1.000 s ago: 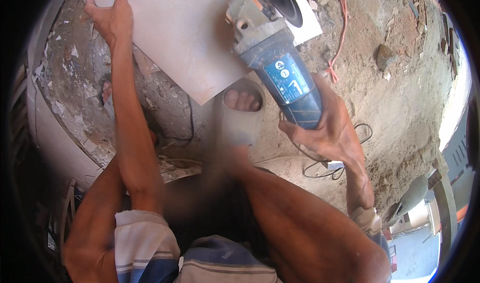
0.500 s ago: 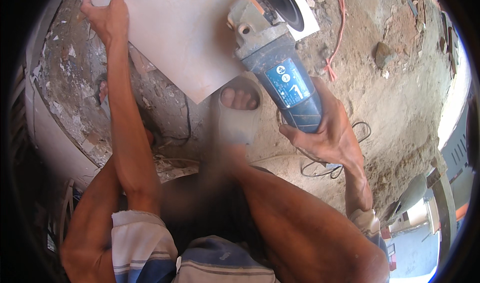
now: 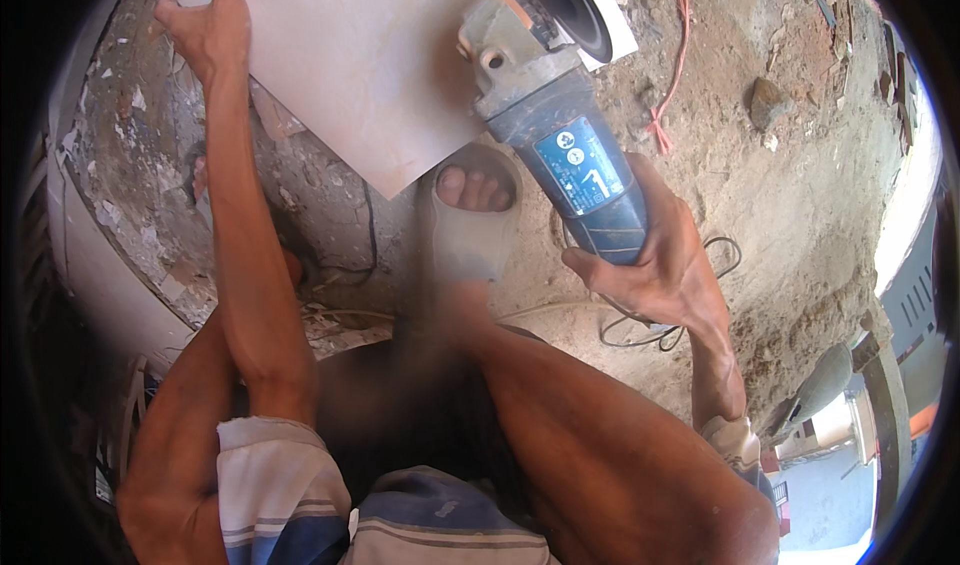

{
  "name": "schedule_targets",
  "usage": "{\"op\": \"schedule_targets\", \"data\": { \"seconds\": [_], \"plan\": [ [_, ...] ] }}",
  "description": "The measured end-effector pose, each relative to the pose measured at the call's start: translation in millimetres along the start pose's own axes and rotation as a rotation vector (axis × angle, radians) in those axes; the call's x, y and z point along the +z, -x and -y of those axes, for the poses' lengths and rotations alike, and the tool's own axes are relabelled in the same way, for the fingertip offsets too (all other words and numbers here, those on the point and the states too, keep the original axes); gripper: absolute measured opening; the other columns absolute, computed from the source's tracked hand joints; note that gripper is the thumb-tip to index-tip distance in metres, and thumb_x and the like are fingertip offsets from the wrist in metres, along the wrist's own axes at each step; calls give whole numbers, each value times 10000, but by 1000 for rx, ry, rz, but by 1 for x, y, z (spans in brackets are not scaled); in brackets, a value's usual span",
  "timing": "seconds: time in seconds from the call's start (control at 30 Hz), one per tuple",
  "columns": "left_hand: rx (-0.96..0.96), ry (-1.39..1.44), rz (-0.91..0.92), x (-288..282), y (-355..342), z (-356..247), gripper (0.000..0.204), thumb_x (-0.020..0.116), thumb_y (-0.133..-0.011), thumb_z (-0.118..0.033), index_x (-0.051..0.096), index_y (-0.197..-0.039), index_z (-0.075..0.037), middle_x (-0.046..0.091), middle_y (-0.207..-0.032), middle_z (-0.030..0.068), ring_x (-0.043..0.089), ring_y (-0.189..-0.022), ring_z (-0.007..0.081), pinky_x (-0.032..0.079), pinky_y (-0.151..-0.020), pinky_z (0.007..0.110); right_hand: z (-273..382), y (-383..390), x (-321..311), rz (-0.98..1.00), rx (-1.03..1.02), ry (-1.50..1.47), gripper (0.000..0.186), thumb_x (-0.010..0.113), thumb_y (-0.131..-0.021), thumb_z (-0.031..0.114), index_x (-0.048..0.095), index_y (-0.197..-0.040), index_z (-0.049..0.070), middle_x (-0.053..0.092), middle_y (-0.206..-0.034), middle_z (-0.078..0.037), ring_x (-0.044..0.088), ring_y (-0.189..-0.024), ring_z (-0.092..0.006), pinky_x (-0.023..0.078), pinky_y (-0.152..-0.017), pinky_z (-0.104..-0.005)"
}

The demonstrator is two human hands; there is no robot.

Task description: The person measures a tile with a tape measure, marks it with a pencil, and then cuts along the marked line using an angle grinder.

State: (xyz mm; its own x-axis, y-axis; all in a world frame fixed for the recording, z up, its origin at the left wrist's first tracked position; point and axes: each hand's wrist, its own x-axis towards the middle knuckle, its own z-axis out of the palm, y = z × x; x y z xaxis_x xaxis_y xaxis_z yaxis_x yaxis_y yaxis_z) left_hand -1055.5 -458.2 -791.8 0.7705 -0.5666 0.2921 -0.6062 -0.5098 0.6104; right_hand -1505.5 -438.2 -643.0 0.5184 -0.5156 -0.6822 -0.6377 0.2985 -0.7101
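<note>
A large pale tile (image 3: 350,75) lies slanted at the top, one corner pointing down towards my sandalled foot (image 3: 475,205). My left hand (image 3: 212,30) holds it by its left edge, thumb and a finger stretched apart; the remaining fingers are hidden. My right hand (image 3: 655,250) is wrapped round the rear body of a blue angle grinder (image 3: 570,145), its metal head pointing up and left. The grinder's dark disc (image 3: 570,10), smeared as if spinning, stands over the tile's right edge. Whether it touches the tile cannot be seen.
A dark cable (image 3: 725,255) loops on the dusty ground beyond my right wrist. A pink cord (image 3: 680,65) and a stone (image 3: 768,103) lie to the right. Rubble and broken tile pieces (image 3: 275,115) are scattered on the left, beside a pale curved edge (image 3: 110,265).
The tile and my left hand have shifted slightly up and to the left in the picture. The grinder in my right hand stays almost where it was.
</note>
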Motion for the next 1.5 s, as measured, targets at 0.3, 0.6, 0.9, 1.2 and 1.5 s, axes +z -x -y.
{"op": "schedule_targets", "data": {
  "seconds": [0.3, 0.6, 0.9, 1.2, 1.5],
  "plan": [
    [-130, 145, 45, 1, 3, -4, 916, 739, -1001, -549, 428, -1579, 89, 485, -1593, 297, 455, -1488, 394, 334, -1262, 452, 0, 2, -4, -25, -48, 44, 782, 876, -742, 265, 579, -1397, -40, 762, -1051, -208, 773, -958, -329, 604, -908, -435],
    [-389, 365, 90, -10, -3, -12, 613, 650, -1097, -437, 574, -1325, 127, 701, -1246, 224, 684, -1114, 295, 536, -991, 410, 32, 4, -13, -272, -15, -150, 829, 886, -664, 217, 572, -1392, -23, 745, -1062, -105, 728, -947, -201, 575, -901, -351],
    [-370, 361, 190, -9, -44, -4, 626, 619, -1103, -486, 580, -1280, 113, 695, -1208, 267, 698, -1107, 322, 545, -985, 427, 53, -1, -42, -516, -123, -308, 713, 908, -709, 298, 577, -1256, -19, 728, -907, -114, 731, -746, -185, 605, -671, -328],
    [-425, 396, 243, -15, -66, 1, 615, 612, -1100, -475, 583, -1279, 112, 702, -1212, 289, 716, -1125, 362, 556, -977, 458, 120, 30, 0, -656, 17, -252, 766, 905, -678, 364, 577, -1253, -22, 708, -873, -107, 715, -711, -193, 588, -642, -336],
    [-442, 516, 247, -14, -52, -12, 562, 635, -1104, -411, 572, -1274, 121, 712, -1172, 286, 727, -1071, 374, 563, -931, 465, 182, 35, 38, -523, 97, -31, 851, 890, -697, 292, 563, -1417, -24, 710, -1079, -91, 687, -942, -186, 576, -851, -346]
  ]
}}
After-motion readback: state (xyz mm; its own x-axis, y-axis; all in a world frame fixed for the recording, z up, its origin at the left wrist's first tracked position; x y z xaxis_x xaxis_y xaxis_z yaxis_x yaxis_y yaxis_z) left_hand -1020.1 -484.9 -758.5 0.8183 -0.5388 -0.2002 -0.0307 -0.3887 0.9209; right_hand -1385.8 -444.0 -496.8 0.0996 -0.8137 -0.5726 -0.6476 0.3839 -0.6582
